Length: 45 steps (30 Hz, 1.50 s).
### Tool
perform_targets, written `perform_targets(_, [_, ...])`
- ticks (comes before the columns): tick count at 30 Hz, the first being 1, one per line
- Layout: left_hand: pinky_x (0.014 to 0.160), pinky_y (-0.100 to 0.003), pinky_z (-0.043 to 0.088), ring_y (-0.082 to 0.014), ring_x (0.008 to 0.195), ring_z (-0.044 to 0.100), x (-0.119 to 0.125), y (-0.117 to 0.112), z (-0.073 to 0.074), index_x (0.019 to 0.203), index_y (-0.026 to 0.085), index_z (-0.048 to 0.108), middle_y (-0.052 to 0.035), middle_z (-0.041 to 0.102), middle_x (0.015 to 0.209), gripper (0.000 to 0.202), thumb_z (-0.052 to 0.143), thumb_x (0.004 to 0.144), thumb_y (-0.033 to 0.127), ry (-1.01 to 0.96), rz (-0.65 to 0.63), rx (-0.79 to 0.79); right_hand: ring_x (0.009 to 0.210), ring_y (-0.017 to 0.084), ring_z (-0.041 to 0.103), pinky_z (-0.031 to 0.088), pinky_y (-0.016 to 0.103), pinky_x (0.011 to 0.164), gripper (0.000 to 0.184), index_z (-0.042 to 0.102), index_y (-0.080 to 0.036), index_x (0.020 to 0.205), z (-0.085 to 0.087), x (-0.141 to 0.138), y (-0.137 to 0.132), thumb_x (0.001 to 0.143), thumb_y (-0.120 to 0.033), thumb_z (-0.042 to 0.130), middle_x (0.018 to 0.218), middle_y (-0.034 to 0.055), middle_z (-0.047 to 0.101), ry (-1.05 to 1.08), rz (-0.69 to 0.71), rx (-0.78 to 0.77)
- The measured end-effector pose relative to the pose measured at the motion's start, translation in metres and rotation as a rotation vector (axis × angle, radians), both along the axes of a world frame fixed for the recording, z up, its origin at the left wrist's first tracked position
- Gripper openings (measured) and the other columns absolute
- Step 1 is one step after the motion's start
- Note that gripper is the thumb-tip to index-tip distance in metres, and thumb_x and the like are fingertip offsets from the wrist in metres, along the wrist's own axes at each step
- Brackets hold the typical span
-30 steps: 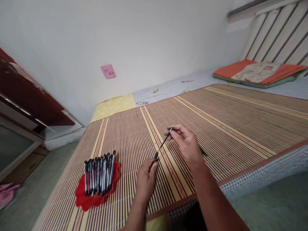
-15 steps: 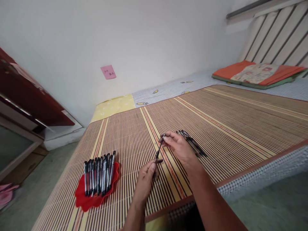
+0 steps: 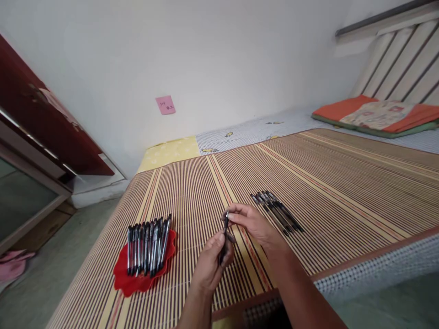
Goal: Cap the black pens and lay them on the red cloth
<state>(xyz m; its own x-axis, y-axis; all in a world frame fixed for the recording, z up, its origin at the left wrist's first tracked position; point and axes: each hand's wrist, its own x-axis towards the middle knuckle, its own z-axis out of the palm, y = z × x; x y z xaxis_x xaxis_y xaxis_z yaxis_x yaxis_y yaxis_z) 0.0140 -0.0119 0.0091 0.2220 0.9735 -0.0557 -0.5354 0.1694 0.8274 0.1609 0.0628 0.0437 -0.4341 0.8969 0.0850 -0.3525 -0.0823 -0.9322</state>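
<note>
Both my hands hold one black pen [image 3: 224,237] above the striped bamboo mat [image 3: 343,183]. My left hand [image 3: 212,265] is closed round the pen's lower part. My right hand [image 3: 252,222] pinches its upper end with thumb and fingers. A red flower-shaped dish [image 3: 137,281] to the left carries several black pens [image 3: 147,242] side by side. A second row of several black pens [image 3: 277,212] lies on the mat just right of my right hand.
The mat covers a bed with a checked sheet [image 3: 254,130] along a white wall bearing a pink note [image 3: 165,104]. An orange and green pillow [image 3: 373,114] lies far right. A dark red cabinet [image 3: 41,132] stands left, above the floor.
My hands have come closer together, so less of the pen shows between them. The right hand moved down and left, uncovering the row of pens on the mat. The view shifted slightly.
</note>
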Motion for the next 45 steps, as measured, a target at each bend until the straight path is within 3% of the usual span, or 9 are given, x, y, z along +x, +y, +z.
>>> perform_targets(7, [0.045, -0.017, 0.019, -0.0045, 0.046, 0.027, 0.0, 0.0008, 0.0012, 0.09, 0.016, 0.054, 0.0075, 0.044, 0.058, 0.033, 0.075, 0.084, 0.04, 0.005, -0.02, -0.071, 0.072, 0.013, 0.058, 0.045, 0.028, 0.073, 0.024, 0.068, -0.019, 0.079, -0.0022, -0.0025, 0.0008, 0.066, -0.032, 0.084, 0.075, -0.0025, 0.063, -0.01, -0.024, -0.039])
perform_targets(13, [0.043, -0.016, 0.021, -0.0047, 0.047, 0.03, 0.0011, 0.0006, -0.0011, 0.091, 0.017, 0.053, 0.0074, 0.044, 0.061, 0.032, 0.075, 0.084, 0.039, 0.009, -0.011, -0.077, 0.093, 0.019, 0.064, 0.047, 0.035, 0.088, 0.027, 0.075, -0.02, 0.096, -0.0068, -0.0031, 0.0025, 0.078, -0.04, 0.074, 0.095, 0.0062, 0.073, 0.016, -0.027, -0.01])
perform_targets(20, [0.045, -0.015, 0.025, -0.0044, 0.048, 0.032, 0.0023, 0.0004, 0.0025, 0.09, 0.017, 0.053, 0.0072, 0.046, 0.062, 0.031, 0.075, 0.084, 0.038, 0.055, 0.001, -0.093, 0.081, 0.016, 0.061, 0.048, 0.032, 0.081, 0.022, 0.074, -0.02, 0.082, -0.0065, -0.0034, 0.0035, 0.069, -0.036, 0.082, 0.083, 0.0015, 0.069, -0.038, -0.081, -0.012])
perform_targets(25, [0.044, -0.015, 0.024, -0.0049, 0.048, 0.033, 0.0021, -0.0001, 0.0049, 0.089, 0.018, 0.054, 0.0074, 0.045, 0.062, 0.033, 0.077, 0.082, 0.04, 0.067, 0.013, -0.1, 0.092, 0.018, 0.063, 0.045, 0.033, 0.088, 0.023, 0.075, -0.021, 0.092, -0.0056, -0.0019, 0.0037, 0.079, -0.04, 0.074, 0.093, 0.0043, 0.071, 0.007, -0.033, -0.005])
perform_targets(31, [0.044, -0.015, 0.023, -0.0038, 0.047, 0.03, 0.0029, 0.0002, 0.0007, 0.091, 0.017, 0.055, 0.0071, 0.046, 0.064, 0.033, 0.075, 0.083, 0.042, 0.08, 0.01, -0.094, 0.082, 0.016, 0.061, 0.045, 0.032, 0.084, 0.023, 0.074, -0.02, 0.082, -0.005, -0.0021, 0.0034, 0.068, -0.035, 0.083, 0.084, 0.0011, 0.069, -0.022, -0.08, -0.036])
perform_targets(35, [0.043, -0.016, 0.022, -0.0046, 0.047, 0.029, 0.0039, 0.0006, 0.0016, 0.091, 0.017, 0.054, 0.0074, 0.044, 0.062, 0.033, 0.074, 0.083, 0.043, 0.1, 0.004, -0.072, 0.084, 0.017, 0.061, 0.046, 0.032, 0.082, 0.027, 0.073, -0.019, 0.085, -0.0036, -0.002, 0.003, 0.076, -0.044, 0.076, 0.085, 0.0029, 0.069, -0.002, -0.05, -0.019])
perform_targets(38, [0.042, -0.017, 0.02, -0.0054, 0.047, 0.027, 0.0044, 0.0001, 0.0026, 0.091, 0.017, 0.053, 0.0081, 0.042, 0.059, 0.033, 0.072, 0.085, 0.044, 0.11, 0.001, -0.049, 0.092, 0.019, 0.063, 0.045, 0.034, 0.087, 0.025, 0.075, -0.019, 0.089, -0.0035, -0.0017, 0.0018, 0.078, -0.041, 0.073, 0.091, 0.0048, 0.071, -0.019, -0.032, 0.0])
perform_targets(42, [0.042, -0.017, 0.019, -0.0054, 0.047, 0.027, 0.0047, 0.0002, 0.0012, 0.091, 0.017, 0.052, 0.0077, 0.043, 0.061, 0.033, 0.071, 0.085, 0.044, 0.142, 0.004, -0.052, 0.079, 0.016, 0.061, 0.046, 0.032, 0.082, 0.02, 0.073, -0.019, 0.082, -0.0057, -0.0035, 0.0018, 0.071, -0.035, 0.08, 0.08, 0.0002, 0.068, -0.046, -0.095, -0.038])
perform_targets(45, [0.042, -0.018, 0.019, -0.0054, 0.047, 0.025, 0.0046, 0.001, 0.0001, 0.091, 0.017, 0.052, 0.0079, 0.042, 0.061, 0.032, 0.069, 0.086, 0.044, 0.151, 0.004, -0.038, 0.073, 0.015, 0.059, 0.046, 0.031, 0.077, 0.025, 0.071, -0.019, 0.077, -0.0067, -0.0052, 0.0032, 0.07, -0.041, 0.081, 0.073, -0.001, 0.065, -0.036, -0.114, -0.051])
